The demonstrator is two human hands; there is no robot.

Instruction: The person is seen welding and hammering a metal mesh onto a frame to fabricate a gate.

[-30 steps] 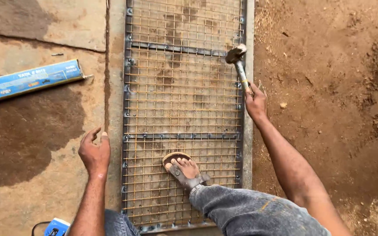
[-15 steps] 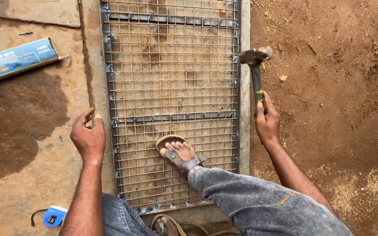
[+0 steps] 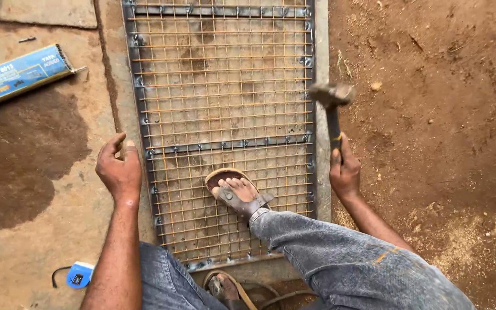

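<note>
The right hand [image 3: 344, 171] is wrapped tight around the handle of a hammer [image 3: 332, 103], whose blurred head hangs above the right rail of a steel grille [image 3: 225, 115] lying flat on the ground. The left hand [image 3: 119, 169] holds nothing: its fingers are loosely curled and it hovers just off the grille's left rail, over the concrete [image 3: 47, 229]. A sandalled foot [image 3: 237, 192] stands on the mesh below the middle crossbar, seemingly pinning the frame down. The grille looks largely built: outer frame, crossbars and wire mesh are all in place, with dark weld spots along the rails and bars. I judge that the work is at the cleaning or truing stage along the right rail; how much of the rail has been struck cannot be told, and no fresh marks stand out. To the right is bare earth [image 3: 431, 115]. As for containers, a long blue box [image 3: 18, 74] lies well to the left on the concrete, its end seemingly open, contents hidden. A small blue gadget [image 3: 79, 274] with a black cord sits by the left knee.
</note>
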